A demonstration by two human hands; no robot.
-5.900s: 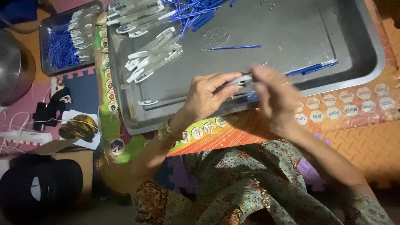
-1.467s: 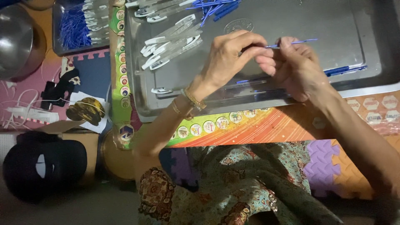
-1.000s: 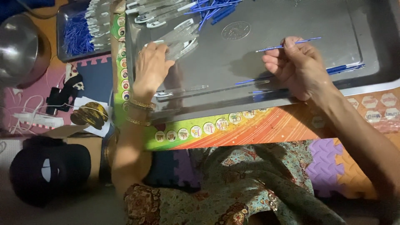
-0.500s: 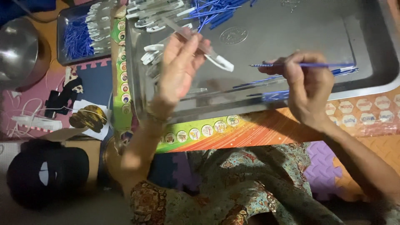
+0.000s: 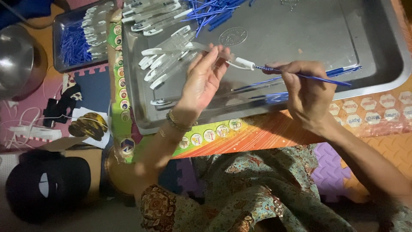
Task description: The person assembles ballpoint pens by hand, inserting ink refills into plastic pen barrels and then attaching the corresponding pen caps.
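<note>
My left hand (image 5: 201, 79) holds a clear plastic pen barrel (image 5: 223, 56) with a white cap end, over the large steel tray (image 5: 300, 38). My right hand (image 5: 304, 90) pinches a thin blue ink refill (image 5: 309, 76), and its tip meets the white end of the barrel. On the tray to the left of my left hand lies a row of clear barrels with white caps (image 5: 165, 64). A heap of loose blue refills (image 5: 212, 9) lies at the tray's far edge.
A smaller tray (image 5: 81, 38) at the far left holds blue refills and more clear barrels. A steel bowl (image 5: 17, 60) sits at the left edge. A few blue pens (image 5: 266, 96) lie by the tray's near rim. White cables (image 5: 25, 129) and a black cap (image 5: 47, 184) lie lower left.
My left hand reached to the row of barrels, picked one up and brought it back to the middle. My right hand kept the blue refill and now meets the barrel's end.
</note>
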